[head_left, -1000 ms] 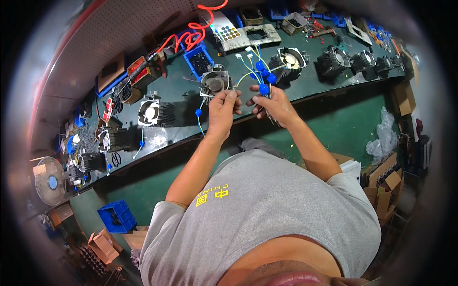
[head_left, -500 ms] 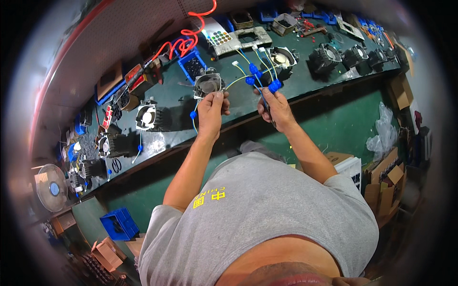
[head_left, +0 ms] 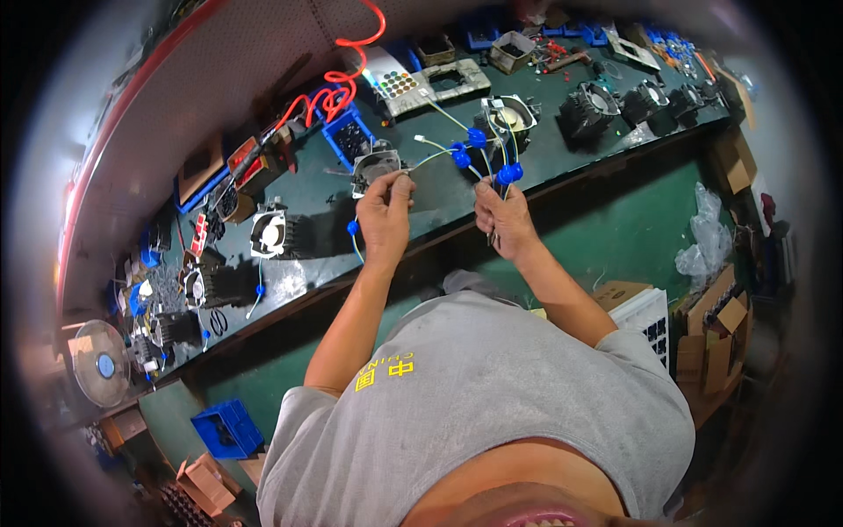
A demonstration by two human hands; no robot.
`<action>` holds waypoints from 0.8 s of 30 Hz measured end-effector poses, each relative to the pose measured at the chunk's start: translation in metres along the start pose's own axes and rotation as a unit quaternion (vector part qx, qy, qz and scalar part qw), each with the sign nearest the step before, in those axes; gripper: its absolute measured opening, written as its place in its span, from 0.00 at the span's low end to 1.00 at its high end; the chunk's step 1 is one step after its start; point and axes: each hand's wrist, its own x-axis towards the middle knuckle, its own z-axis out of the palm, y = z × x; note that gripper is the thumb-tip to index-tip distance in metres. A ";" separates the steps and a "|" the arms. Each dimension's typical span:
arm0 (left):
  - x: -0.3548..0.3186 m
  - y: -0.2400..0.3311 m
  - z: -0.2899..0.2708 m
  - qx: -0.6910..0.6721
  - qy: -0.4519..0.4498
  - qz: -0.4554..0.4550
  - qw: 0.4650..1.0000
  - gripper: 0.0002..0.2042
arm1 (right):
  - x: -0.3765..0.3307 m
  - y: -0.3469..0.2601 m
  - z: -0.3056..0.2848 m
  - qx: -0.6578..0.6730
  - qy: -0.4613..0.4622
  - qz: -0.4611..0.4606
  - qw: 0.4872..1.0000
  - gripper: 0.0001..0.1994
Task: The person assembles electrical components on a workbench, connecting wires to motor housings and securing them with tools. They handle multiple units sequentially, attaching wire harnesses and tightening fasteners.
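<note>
Blue connector caps [head_left: 507,173] sit right above your right hand [head_left: 503,220]; its fingers are pinched closed on the bundle of thin white wires [head_left: 488,149] that carry them, plus what looks like a slim dark tool pointing down from the fist – can't tell what it is. More blue caps on the same wires at [head_left: 460,158] and [head_left: 477,137], just beyond that hand. Your left hand [head_left: 386,220] has its fingers curled shut on a wire at the edge of the small grey fan unit [head_left: 376,165], which rests on the dark green bench [head_left: 562,162]. One blue cap [head_left: 353,227] hangs just left of that hand. Hands are near each other, not touching. A second fan unit [head_left: 506,112] lies behind the wires. Red coiled hose [head_left: 332,85] runs along the back. White fan with heat sink [head_left: 272,233] is further left on the bench.
</note>
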 end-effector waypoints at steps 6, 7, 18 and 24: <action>0.026 0.012 0.009 -0.161 0.044 0.000 0.986 0.10 | -0.021 -0.009 0.001 -0.132 0.012 0.039 0.990 0.15; 0.030 0.012 0.013 -0.176 0.044 -0.014 0.983 0.10 | -0.023 -0.008 -0.003 -0.156 0.004 0.020 0.988 0.15; 0.098 -0.010 0.062 -0.300 0.245 -0.071 0.919 0.14 | -0.007 -0.069 -0.112 -0.245 -0.001 0.010 0.970 0.13; 0.137 -0.069 0.117 -0.214 0.093 -0.270 0.934 0.22 | 0.076 -0.104 -0.173 -0.164 0.195 -0.059 0.965 0.11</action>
